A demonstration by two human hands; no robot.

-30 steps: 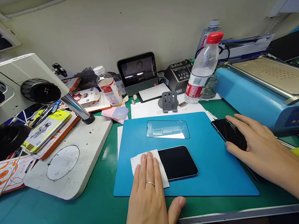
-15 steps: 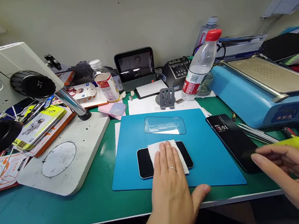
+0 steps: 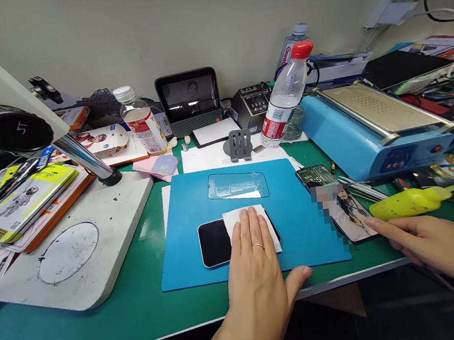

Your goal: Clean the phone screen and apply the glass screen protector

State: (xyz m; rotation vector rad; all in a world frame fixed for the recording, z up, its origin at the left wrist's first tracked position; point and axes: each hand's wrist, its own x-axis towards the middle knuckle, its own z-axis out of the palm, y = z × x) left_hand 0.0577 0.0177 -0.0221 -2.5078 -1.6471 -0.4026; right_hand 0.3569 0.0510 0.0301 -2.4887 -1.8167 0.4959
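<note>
My left hand [image 3: 256,269] lies flat, fingers stretched out, on a white wipe [image 3: 232,219]. The wipe covers the right part of a black-screened phone [image 3: 213,243] lying on a blue mat [image 3: 296,211]. Behind that phone, a clear screen protector with a black border [image 3: 237,185] lies on the mat. To the right, a second phone [image 3: 351,213] has its screen lit with a picture, partly pixelated. My right hand [image 3: 418,236] is at this phone's near right corner, thumb tip at its edge, fingers loosely bent and partly hidden; nothing shows in its grasp.
A microscope stand [image 3: 98,259] takes up the left side, with boxes [image 3: 30,196] behind it. Bottles [image 3: 143,124], a smart display [image 3: 189,98] and a grey phone stand [image 3: 239,146] line the back. A blue heating plate machine [image 3: 369,133] and a yellow squeeze bottle [image 3: 409,202] are at right.
The second phone's screen has gone from a dark clock display to a lit picture. My right hand has come to its corner. The view has turned right; my left hand stays on the wipe.
</note>
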